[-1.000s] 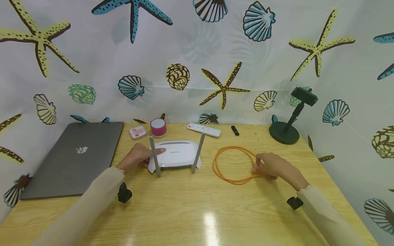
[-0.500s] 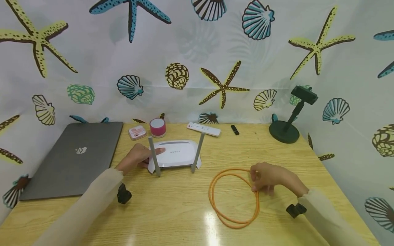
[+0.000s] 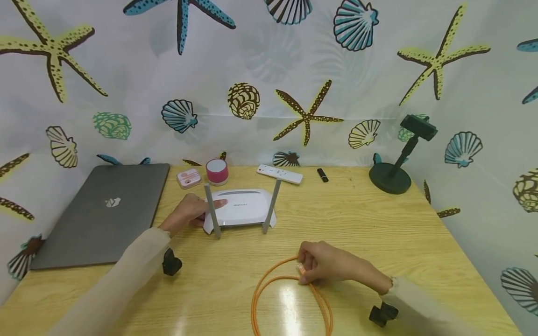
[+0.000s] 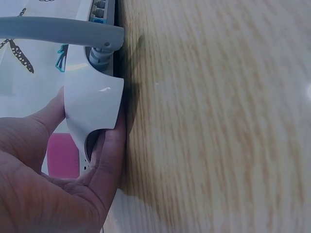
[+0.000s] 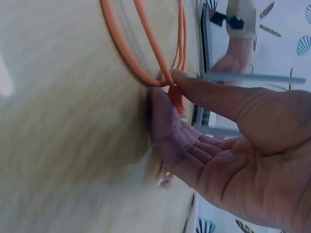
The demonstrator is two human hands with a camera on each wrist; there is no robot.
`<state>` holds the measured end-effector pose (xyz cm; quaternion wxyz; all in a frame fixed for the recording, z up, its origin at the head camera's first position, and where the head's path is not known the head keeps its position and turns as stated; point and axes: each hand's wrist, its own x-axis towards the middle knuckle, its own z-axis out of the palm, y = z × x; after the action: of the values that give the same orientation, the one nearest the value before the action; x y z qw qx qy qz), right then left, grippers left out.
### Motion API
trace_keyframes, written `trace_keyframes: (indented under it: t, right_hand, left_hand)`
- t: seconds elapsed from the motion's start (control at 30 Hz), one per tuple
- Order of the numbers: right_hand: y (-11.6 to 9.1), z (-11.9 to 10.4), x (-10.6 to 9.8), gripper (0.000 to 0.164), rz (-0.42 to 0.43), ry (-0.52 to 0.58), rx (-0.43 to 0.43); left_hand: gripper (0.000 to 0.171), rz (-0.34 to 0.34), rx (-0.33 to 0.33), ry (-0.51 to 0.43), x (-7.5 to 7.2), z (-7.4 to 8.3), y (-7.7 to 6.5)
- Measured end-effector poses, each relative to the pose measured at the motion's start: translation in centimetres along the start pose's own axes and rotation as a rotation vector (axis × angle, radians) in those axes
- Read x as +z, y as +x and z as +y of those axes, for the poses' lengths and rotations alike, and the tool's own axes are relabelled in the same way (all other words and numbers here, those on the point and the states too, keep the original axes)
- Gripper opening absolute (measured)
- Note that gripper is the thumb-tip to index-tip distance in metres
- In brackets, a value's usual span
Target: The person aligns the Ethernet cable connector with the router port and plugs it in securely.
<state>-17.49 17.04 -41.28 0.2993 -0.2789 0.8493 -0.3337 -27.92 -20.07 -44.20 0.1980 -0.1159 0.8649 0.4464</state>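
My left hand [image 3: 191, 210] grips the left end of a white router [image 3: 241, 210], thumb on top and fingers under its edge. Two grey antennas stand up from the router, and the left wrist view shows ports [image 4: 99, 9] along its back. With thumb and index finger, my right hand [image 3: 325, 263] pinches a coiled orange network cable [image 3: 258, 289] near its plug. In the right wrist view the orange plug [image 5: 176, 99] sticks out past the fingertips, while a second clear-tipped plug [image 5: 165, 178] shows below the fingers. The coil's near part runs out of the head view.
A grey laptop [image 3: 101, 214] lies closed at the left. Along the back are a small pink case [image 3: 189, 178], a pink-and-white round container [image 3: 217, 171], a white remote [image 3: 279, 174] and a black USB stick [image 3: 322, 175]. A dark green stand [image 3: 391, 178] stands at the back right.
My right hand has brought the orange cable toward the front and left, from beside the router to the near middle of the table. The left hand and router have stayed put.
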Motion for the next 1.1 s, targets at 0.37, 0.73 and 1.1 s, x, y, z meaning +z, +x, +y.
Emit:
trace_keyframes:
  t: [0.37, 0.73, 1.1]
  right_hand:
    - [3.0, -1.6, 3.3, 0.02, 0.057, 0.099, -0.125]
    - [4.0, -3.7, 3.9, 0.018, 0.067, 0.039, -0.168]
    - [6.1, -4.9, 4.2, 0.015, 0.252, -0.654, -0.46]
  left_hand:
    - [0.058, -0.006, 0.029, -0.035, 0.1, -0.1, 0.3]
    - [0.056, -0.01, 0.018, -0.041, 0.1, -0.3, 0.1]
    - [0.052, -0.023, 0.036, -0.084, 0.0, -0.3, -0.4]
